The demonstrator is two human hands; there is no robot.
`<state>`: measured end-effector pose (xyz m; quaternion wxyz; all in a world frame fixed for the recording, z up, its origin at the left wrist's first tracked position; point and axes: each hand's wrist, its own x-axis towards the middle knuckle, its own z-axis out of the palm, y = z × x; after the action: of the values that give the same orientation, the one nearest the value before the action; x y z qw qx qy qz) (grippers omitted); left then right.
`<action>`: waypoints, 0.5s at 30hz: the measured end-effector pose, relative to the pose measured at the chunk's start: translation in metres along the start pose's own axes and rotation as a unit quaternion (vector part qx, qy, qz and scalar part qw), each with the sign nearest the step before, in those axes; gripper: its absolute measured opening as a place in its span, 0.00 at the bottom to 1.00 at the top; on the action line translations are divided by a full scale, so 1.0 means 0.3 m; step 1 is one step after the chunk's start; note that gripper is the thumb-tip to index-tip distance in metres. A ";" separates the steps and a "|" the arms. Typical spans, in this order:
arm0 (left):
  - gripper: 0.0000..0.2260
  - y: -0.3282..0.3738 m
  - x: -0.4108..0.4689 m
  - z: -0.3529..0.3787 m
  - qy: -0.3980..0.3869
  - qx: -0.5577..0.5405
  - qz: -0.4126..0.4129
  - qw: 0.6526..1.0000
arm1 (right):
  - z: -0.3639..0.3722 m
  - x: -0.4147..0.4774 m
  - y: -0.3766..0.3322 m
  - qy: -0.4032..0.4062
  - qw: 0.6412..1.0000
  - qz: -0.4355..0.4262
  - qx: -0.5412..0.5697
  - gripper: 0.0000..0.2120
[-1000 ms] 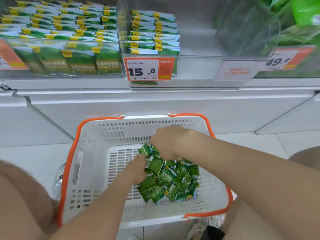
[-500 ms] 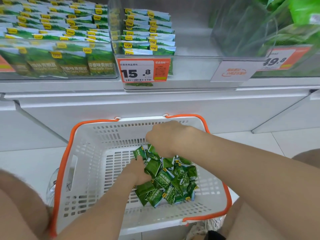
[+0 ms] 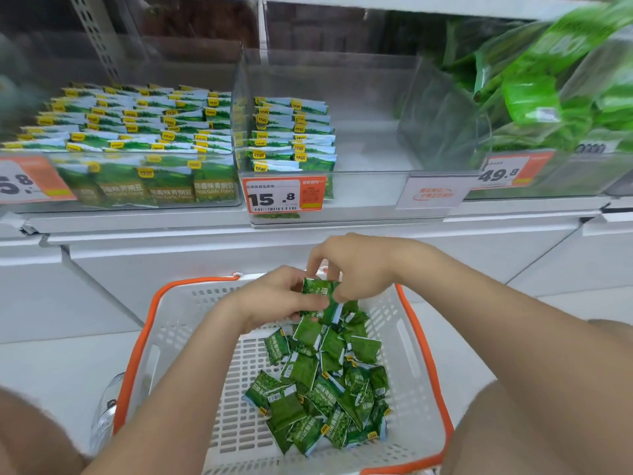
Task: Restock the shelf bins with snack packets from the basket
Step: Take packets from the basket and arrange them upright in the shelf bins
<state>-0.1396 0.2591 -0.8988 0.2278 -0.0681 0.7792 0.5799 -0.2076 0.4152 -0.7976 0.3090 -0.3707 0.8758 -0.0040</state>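
A white basket with an orange rim [image 3: 144, 341] stands on the floor and holds a heap of several small green snack packets [image 3: 322, 389]. Above the heap, my left hand [image 3: 274, 296] and my right hand [image 3: 356, 265] meet and both grip a small bunch of green packets [image 3: 320, 298], lifted over the basket's far side. On the shelf, the middle clear bin [image 3: 359, 186] carries two short rows of the same packets [image 3: 294, 135] at its left; the rest of that bin shows bare floor.
The left bin [image 3: 130, 132] is packed with rows of green packets. A right bin [image 3: 548, 108] holds large green bags. Price tags read 15.8 [image 3: 274, 198] and 49.8 [image 3: 500, 173]. A white cabinet front [image 3: 308, 248] lies between shelf and basket. My knees flank the basket.
Both hands rose out of the heap with a bunch of packets and came together above the basket. The view tilted up, showing more of the shelf.
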 end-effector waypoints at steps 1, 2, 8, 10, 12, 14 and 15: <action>0.05 0.022 -0.008 -0.010 -0.010 -0.007 0.012 1.000 | -0.006 -0.001 0.009 0.019 0.999 0.015 0.022 0.24; 0.07 0.041 -0.018 -0.017 -0.022 -0.022 0.024 0.999 | -0.012 -0.005 0.017 0.038 0.997 0.033 0.050 0.23; 0.18 0.092 -0.057 -0.017 -0.005 -0.231 0.102 0.968 | -0.076 -0.064 0.029 0.159 0.964 0.058 0.205 0.08; 0.18 0.105 -0.060 -0.019 0.035 -0.201 0.133 0.970 | -0.089 -0.080 0.032 0.177 0.957 0.046 0.225 0.08; 0.17 0.122 -0.060 -0.027 0.081 -0.138 0.157 0.974 | -0.099 -0.090 0.036 0.198 0.956 0.038 0.212 0.09; 0.17 0.144 -0.068 -0.029 0.115 -0.122 0.185 0.968 | -0.109 -0.096 0.037 0.222 0.950 0.029 0.218 0.05; 0.17 0.157 -0.071 -0.030 0.129 -0.130 0.200 0.962 | -0.114 -0.100 0.035 0.238 0.946 0.023 0.220 0.02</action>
<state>-0.1406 0.2624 -0.8463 -0.0067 -0.0139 0.7179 0.6960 -0.2170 0.4347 -0.7561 0.1659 -0.2618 0.9092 -0.2778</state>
